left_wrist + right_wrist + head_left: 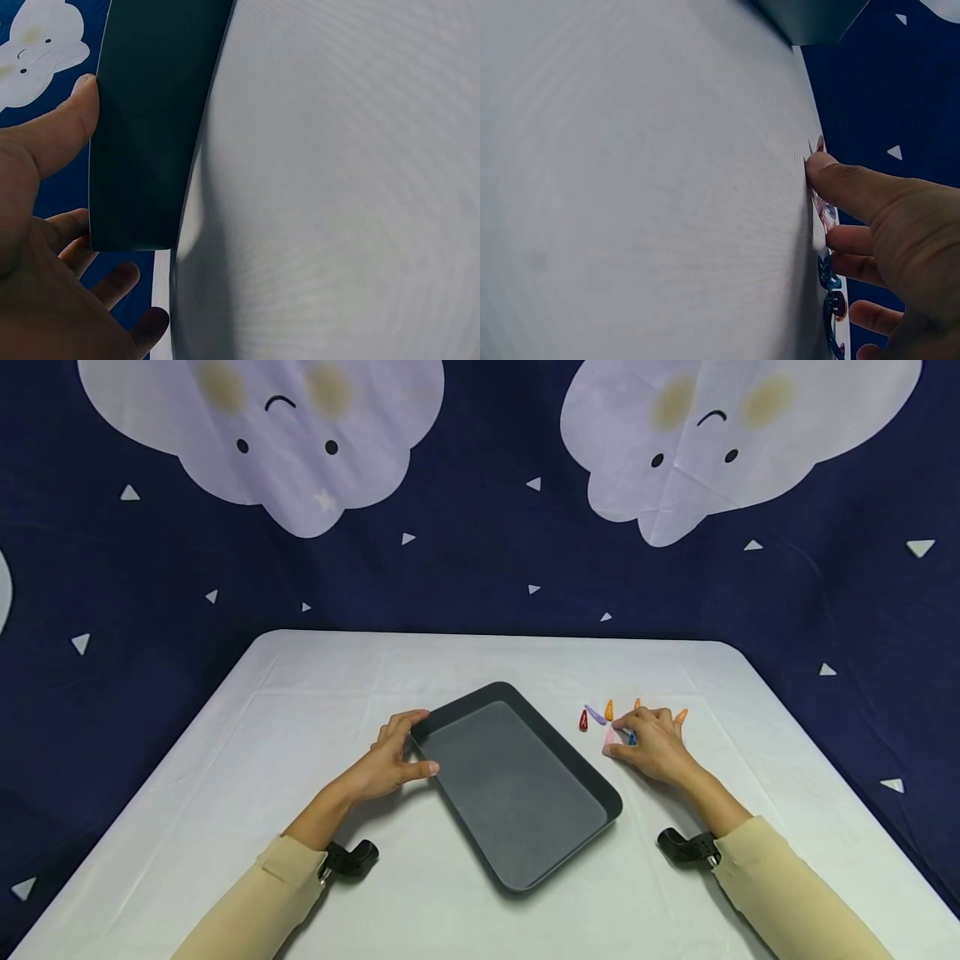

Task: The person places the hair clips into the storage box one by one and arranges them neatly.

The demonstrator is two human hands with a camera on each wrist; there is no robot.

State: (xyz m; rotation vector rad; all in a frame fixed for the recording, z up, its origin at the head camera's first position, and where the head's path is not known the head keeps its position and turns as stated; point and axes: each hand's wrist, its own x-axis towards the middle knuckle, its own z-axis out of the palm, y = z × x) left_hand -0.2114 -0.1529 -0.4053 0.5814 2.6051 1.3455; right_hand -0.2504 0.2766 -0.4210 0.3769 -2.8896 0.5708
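Note:
A dark grey baking tray [517, 793] lies at an angle on the white table. My left hand [393, 760] grips its left corner, the thumb at the near rim and the fingers spread around the far side. To the right of the tray, my right hand [654, 745] pinches a small pink hair clip [609, 737] between thumb and forefinger. Under that hand shows part of a blue hair clip [632, 738]. Around it lie a red clip [583, 721], a purple clip [596, 715] and several orange clips [609, 710], one partly hidden behind the fingers.
A white cloth covers the table [315, 685], whose far edge meets a dark blue curtain [465, 577] printed with clouds and triangles. Black wrist mounts [352, 860] stick out below both sleeves, close over the cloth.

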